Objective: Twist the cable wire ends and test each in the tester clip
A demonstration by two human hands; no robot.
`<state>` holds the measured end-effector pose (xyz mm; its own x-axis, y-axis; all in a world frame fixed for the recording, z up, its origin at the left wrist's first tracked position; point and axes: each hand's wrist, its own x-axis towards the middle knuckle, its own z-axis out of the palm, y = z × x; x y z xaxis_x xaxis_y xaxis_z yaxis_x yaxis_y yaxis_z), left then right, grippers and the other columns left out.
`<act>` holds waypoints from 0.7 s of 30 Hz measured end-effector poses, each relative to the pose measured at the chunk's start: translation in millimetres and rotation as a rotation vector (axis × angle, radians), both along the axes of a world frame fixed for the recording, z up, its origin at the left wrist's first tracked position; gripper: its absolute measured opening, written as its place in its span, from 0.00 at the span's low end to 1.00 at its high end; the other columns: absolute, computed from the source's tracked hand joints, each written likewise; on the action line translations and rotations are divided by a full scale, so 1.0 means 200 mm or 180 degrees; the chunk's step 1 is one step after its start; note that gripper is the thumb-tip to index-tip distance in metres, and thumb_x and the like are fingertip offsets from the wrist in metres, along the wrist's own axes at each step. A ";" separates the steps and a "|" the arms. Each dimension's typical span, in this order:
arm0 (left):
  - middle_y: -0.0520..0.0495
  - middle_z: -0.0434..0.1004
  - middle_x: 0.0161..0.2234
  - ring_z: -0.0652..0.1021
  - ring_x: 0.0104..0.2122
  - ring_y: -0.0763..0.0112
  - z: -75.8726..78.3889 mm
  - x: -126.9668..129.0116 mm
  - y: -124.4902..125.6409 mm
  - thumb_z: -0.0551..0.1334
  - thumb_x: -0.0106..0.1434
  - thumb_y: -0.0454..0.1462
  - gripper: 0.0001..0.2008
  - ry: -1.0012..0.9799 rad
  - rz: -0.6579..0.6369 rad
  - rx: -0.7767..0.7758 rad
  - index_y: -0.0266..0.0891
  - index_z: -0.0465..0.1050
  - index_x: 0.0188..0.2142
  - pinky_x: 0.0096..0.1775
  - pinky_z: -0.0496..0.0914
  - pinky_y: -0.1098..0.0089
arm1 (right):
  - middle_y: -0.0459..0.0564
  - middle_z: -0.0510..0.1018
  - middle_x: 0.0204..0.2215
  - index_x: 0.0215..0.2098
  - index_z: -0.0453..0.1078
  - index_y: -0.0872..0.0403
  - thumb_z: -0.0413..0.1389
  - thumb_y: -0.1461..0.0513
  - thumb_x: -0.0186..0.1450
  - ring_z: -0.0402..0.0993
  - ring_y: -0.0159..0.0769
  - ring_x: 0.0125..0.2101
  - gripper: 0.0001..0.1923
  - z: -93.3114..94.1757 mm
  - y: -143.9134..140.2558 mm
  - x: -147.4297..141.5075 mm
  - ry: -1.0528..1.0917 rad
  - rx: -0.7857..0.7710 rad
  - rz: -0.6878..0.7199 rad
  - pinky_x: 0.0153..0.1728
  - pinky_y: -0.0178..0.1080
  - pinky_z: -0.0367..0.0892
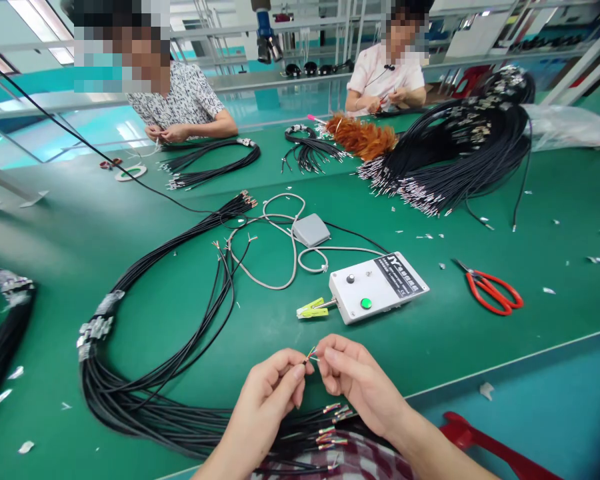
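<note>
Cable end [311,354] with its stripped coloured cores sits pinched between our two hands, just above the near edge of the green bench [530,200]. Left hand [275,393] is closed, thumb and forefinger nipping the cores from the left; right hand [353,377] is closed likewise, fingertips meeting the same strands from the right. We judge the cores thin, light and limp, easy to kink or fray, so hold belongs on the insulated part just behind the bare tips, with light pressure only. The black jacket looks stiffer and springy; it should bear the pull better than the strands.

Below the hands lies a bundle of black cables [145,400], looping left and away across the bench, with more stripped ends [333,427] near our wrists. Just beyond the hands: a white control box [377,287] with a green button and a yellow-green clip at its left, and a grey pedal [311,230] on a pale cord. Red-handled scissors [495,292] lie well to the right. Two other people work across the bench.
</note>
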<state>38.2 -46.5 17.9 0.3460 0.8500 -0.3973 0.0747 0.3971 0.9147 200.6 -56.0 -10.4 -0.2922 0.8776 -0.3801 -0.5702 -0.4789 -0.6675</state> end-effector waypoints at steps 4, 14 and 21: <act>0.55 0.62 0.19 0.59 0.19 0.77 -0.02 0.00 -0.02 0.61 0.60 0.55 0.22 0.0098 -0.0049 0.0168 0.37 0.71 0.31 0.20 0.50 0.76 | 0.41 0.71 0.21 0.30 0.73 0.56 0.67 0.52 0.54 0.61 0.23 0.19 0.17 0.01 0.00 -0.03 -0.0627 0.0347 -0.0075 0.23 0.31 0.56; 0.57 0.59 0.22 0.58 0.19 0.78 -0.03 0.00 -0.03 0.60 0.64 0.51 0.20 -0.0103 -0.0216 0.0191 0.38 0.71 0.44 0.21 0.52 0.76 | 0.39 0.67 0.14 0.26 0.69 0.56 0.65 0.48 0.54 0.59 0.24 0.16 0.20 0.00 -0.01 -0.05 -0.1232 0.0320 0.0045 0.20 0.31 0.53; 0.60 0.60 0.16 0.57 0.12 0.83 -0.08 0.04 -0.03 0.66 0.57 0.52 0.19 -0.0066 0.0732 0.0103 0.38 0.70 0.32 0.17 0.47 0.77 | 0.40 0.66 0.18 0.26 0.67 0.55 0.62 0.50 0.58 0.63 0.26 0.17 0.18 0.02 -0.02 -0.05 -0.1652 0.0531 0.0134 0.20 0.31 0.56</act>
